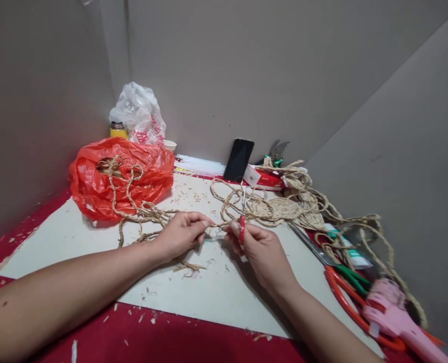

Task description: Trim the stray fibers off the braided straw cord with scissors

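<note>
Pinching the braided straw rope [218,225] above the white sheet [193,292], your left hand [182,233] faces your right hand [264,249], whose fingers grasp red-handled scissors [242,230] by the rope's right end. Far left sits a red plastic bag [154,164].

Head view faces forward, down at the hands [181,233], seemingly close.

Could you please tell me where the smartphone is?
In the head view, the smartphone stands at the back, just right of centre, left of the red box.
</note>
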### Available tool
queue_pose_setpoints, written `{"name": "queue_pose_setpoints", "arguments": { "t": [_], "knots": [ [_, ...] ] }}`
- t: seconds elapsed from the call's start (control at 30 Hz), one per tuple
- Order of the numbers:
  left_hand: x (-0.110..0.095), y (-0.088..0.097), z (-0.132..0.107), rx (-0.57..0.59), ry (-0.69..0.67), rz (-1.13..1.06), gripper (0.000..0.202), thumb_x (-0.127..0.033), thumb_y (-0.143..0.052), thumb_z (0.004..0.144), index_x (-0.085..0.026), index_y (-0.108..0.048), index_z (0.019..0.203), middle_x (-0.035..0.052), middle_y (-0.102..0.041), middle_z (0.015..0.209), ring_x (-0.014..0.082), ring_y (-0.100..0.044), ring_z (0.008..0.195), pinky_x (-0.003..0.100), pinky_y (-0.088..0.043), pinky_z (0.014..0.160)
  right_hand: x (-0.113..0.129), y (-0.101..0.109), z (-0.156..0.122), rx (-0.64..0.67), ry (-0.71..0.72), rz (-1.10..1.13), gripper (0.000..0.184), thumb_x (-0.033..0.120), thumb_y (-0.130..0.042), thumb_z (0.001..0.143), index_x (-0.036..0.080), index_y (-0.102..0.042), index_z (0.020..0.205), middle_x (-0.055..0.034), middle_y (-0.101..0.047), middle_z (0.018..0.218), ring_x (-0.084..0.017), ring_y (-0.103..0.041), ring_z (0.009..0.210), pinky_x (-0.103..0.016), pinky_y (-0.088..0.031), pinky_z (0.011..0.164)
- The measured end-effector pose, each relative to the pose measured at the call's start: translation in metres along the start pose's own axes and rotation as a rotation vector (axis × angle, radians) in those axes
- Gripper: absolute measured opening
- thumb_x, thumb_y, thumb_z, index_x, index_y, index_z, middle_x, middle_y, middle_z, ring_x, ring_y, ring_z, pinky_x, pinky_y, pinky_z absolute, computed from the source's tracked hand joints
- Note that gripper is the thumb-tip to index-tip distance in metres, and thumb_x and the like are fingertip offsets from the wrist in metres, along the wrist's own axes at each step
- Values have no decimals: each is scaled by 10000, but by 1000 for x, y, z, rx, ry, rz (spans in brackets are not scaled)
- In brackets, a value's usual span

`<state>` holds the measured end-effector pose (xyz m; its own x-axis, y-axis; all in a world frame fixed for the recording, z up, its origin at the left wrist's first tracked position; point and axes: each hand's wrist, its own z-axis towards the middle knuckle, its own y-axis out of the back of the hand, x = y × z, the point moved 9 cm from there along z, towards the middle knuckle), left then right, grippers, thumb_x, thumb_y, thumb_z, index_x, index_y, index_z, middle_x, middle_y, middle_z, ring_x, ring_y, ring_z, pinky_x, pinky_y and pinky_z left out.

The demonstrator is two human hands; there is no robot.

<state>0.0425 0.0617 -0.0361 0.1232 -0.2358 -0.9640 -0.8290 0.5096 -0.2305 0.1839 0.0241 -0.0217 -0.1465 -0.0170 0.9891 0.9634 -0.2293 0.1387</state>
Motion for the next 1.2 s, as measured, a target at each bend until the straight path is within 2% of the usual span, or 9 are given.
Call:
{"name": "queue_pose_setpoints", "arguments": {
  "t": [0.17,0.3,0.47,0.6,0.77,0.87,0.97,1.1,1.2],
  "knots": [
    [-3,-4,-5,4,-92,168,179,-276,-598,789,-130,-647,881,-49,-519,497,58,-422,437,190,-334,489,-14,-8,2,31,-107,193,357,476,-764,666,144,-655,596,18,-493,455,-81,-362,431,-216,-249,418],
    [-3,-9,-9,26,-100,256,198,-277,-607,771,-130,-653,896,-38,-539,542,63,-415,466,187,-314,483,-12,-14,1,77,-131,251,353,451,-787,634,134,-644,575,15,-502,475,-69,-367,427,-205,-254,415],
    [-4,-11,-10,12,-113,291,233,-327,-534,833,-134,-634,916,-37,-533,564,62,-382,455,186,-301,473,-4,-7,2,21,-90,308,319,427,-808,608,135,-683,632,3,-540,530,-77,-400,474,-205,-300,438],
    [-18,-12,-14,2,-279,478,237,-304,-493,861,-143,-666,866,4,-608,665,105,-512,593,212,-395,577,-3,3,4,-46,-40,339,294,413,-800,629,145,-679,616,17,-520,527,-74,-390,493,-201,-318,459],
    [-34,-12,-23,-71,-470,820,279,-242,-452,883,-162,-681,1023,76,-716,951,188,-631,865,310,-452,813,2,20,9,-156,11,376,278,406,-812,608,161,-686,646,19,-529,559,-82,-397,499,-202,-323,439],
    [-36,-15,-27,-104,-570,1005,324,-211,-460,873,-151,-637,1137,112,-705,1050,223,-632,938,366,-455,849,8,30,9,-212,44,410,284,395,-824,585,165,-662,618,18,-537,571,-81,-407,494,-196,-330,421],
    [-34,-22,-30,-108,-656,1172,366,-163,-443,862,-156,-598,1193,112,-714,983,231,-632,887,396,-462,820,16,41,9,-253,87,460,278,366,-835,571,163,-651,617,22,-545,586,-70,-419,495,-178,-347,415],
    [-44,-20,-29,-174,-650,1346,490,-69,-460,785,-164,-534,1259,105,-706,966,229,-617,882,391,-447,826,35,61,13,-299,155,546,280,333,-835,555,160,-627,626,30,-556,624,-47,-422,492,-147,-350,403],
    [-66,-12,-28,-222,-567,1527,574,-30,-510,679,-163,-549,1236,88,-712,921,226,-610,825,365,-423,829,60,78,19,-337,211,613,284,284,-829,531,161,-597,639,46,-544,627,-31,-406,480,-126,-328,386]
  ]
}}
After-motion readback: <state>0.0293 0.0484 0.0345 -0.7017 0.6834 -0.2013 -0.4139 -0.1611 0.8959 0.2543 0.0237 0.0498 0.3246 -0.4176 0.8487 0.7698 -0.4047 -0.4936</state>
